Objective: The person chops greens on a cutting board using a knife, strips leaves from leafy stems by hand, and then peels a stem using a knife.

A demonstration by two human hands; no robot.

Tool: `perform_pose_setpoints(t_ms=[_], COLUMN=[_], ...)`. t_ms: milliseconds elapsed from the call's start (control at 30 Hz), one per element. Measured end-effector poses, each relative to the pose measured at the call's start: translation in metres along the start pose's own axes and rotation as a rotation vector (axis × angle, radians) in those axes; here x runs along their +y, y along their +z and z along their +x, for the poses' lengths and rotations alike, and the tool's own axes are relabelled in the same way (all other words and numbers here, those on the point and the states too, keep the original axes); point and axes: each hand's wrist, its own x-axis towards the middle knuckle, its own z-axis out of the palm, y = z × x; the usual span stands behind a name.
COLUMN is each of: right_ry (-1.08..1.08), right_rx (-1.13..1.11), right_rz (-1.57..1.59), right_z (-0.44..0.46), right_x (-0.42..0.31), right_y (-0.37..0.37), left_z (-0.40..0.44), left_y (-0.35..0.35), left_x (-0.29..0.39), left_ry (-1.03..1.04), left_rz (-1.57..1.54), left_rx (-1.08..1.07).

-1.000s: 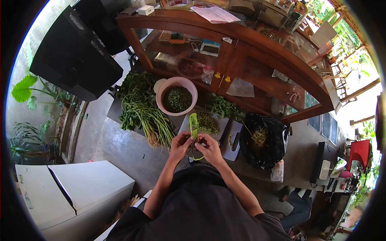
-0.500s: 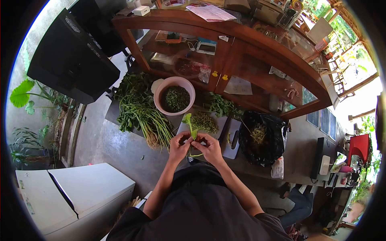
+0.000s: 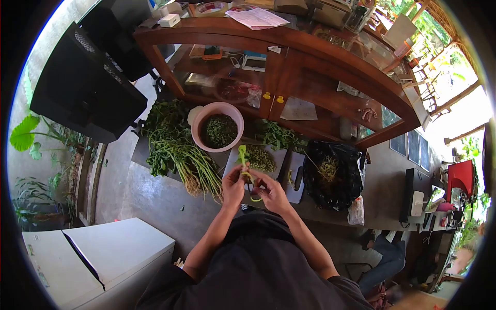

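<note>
My left hand [image 3: 234,185] pinches a light green leafy stalk [image 3: 243,153], whose top stands up above the fingers. Close beside it, my right hand [image 3: 269,192] has its fingers closed on the curling lower part of the stalk. Just beyond my hands, chopped green pieces [image 3: 262,159] lie on a white cutting board [image 3: 230,166]. A pink bowl [image 3: 239,118] holds cut greens. Left of it lies a pile of long-stemmed greens [image 3: 178,150] with roots. More leaves [image 3: 279,135] lie behind the board.
A white board [image 3: 296,193] with a handle slot and a black plastic bag [image 3: 341,188] with scraps are on the right. Behind stands a wooden glass cabinet [image 3: 289,62]. Black speakers [image 3: 85,88], a white fridge [image 3: 119,248] and a seated person's leg [image 3: 385,261] surround the table.
My right hand has moved down and slightly right from my left hand, with its fingers on the stalk's lower part. The view has shifted, so the cabinet and bowl appear further left.
</note>
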Motion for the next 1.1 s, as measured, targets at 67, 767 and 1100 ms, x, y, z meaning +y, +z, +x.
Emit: perform_pose_setpoints(t_ms=[67, 767, 1100], right_ry=[0.027, 0.342, 0.346], right_rx=[-0.073, 0.700, 0.662], right_rz=[-0.092, -0.311, -0.494], right_z=[-0.012, -0.046, -0.051], right_x=[0.012, 0.062, 0.092], right_y=[-0.002, -0.114, -0.120], left_z=[0.004, 0.010, 0.005], left_y=[0.001, 0.063, 0.071], left_x=[-0.006, -0.037, -0.030], left_ry=[-0.002, -0.324, -0.190], left_rz=[-0.038, 0.115, 0.155], left_rx=[0.016, -0.385, -0.465])
